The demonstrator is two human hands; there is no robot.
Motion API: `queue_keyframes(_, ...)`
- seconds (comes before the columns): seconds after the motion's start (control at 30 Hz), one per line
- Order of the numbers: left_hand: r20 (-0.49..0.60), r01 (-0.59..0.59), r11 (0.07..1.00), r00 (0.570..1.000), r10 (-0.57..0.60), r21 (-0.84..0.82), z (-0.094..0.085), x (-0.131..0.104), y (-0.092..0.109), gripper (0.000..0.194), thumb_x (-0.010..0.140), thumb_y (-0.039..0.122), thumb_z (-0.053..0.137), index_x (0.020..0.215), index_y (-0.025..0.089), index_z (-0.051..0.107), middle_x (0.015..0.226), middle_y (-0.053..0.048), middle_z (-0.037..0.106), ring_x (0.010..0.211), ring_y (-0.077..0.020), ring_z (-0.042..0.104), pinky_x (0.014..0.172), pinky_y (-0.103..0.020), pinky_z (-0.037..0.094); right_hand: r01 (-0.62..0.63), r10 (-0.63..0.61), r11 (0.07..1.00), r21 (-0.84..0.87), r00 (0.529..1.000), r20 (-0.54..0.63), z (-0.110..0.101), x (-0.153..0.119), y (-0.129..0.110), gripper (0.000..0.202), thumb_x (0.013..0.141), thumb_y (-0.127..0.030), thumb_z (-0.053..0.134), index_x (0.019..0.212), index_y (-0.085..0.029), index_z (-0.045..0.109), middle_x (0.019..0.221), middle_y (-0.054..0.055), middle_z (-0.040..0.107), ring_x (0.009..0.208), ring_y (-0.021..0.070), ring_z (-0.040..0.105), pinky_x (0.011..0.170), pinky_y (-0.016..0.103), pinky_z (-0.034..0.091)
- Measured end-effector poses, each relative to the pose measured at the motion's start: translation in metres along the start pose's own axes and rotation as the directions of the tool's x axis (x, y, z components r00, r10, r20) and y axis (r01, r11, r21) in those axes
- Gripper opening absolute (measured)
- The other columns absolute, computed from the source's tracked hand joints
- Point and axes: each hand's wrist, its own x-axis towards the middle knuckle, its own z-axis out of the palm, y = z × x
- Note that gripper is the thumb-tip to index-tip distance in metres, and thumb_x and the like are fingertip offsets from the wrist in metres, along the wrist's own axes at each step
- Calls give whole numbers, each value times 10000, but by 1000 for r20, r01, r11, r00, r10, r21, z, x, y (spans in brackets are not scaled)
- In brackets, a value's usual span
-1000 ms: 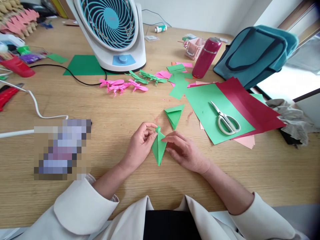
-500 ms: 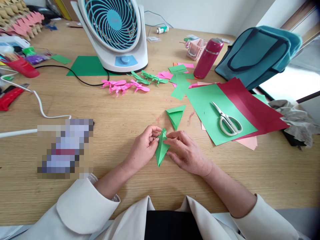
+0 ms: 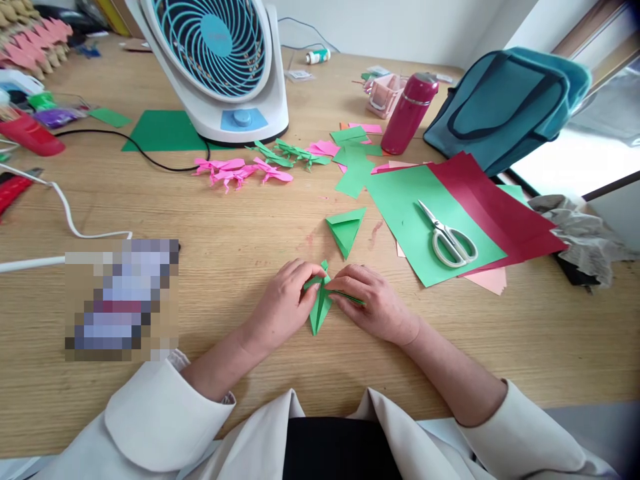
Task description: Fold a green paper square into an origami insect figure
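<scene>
Folded green paper [image 3: 321, 309] over table [image 3: 220, 267], long axis near-to-far, between left hand [image 3: 285, 293] pinching its upper left side and right hand [image 3: 373, 301] gripping its right flap [image 3: 358, 301]; neither hand nearer

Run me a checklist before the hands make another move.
1. Left hand on the folded green paper: ok, fingers at its upper part.
2. Right hand on it too: ok, fingers at its right side.
3. Upper creases even: cannot tell, fingers cover them.
4. Green triangle apart from both hands: ok, it lies beyond them.
5. Scissors away from both hands: ok, lying on the light green sheet.
</scene>
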Motion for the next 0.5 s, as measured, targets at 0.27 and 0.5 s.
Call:
queue_keyframes(0.27,96,-109,993,990,105,39,-1,-1,-2,219,913,18,518,986,166,661,964,-40,613,917,-169,616,824,-293,500,-77,64,984,163,994,86,-4,0,5,171,924,-81,543,1032,-178,634,953,64,654,847,168,625,754,284,492)
queue_keyframes(0.5,156,-78,997,985,79,-11,-7,1,2,239,867,-29,520,946,162,640,942,-24,620,886,-155,620,782,-270,483,-140,117,967,211,986,120,-9,-1,9,142,999,-216,546,874,-179,601,875,46,613,802,158,587,721,269,452)
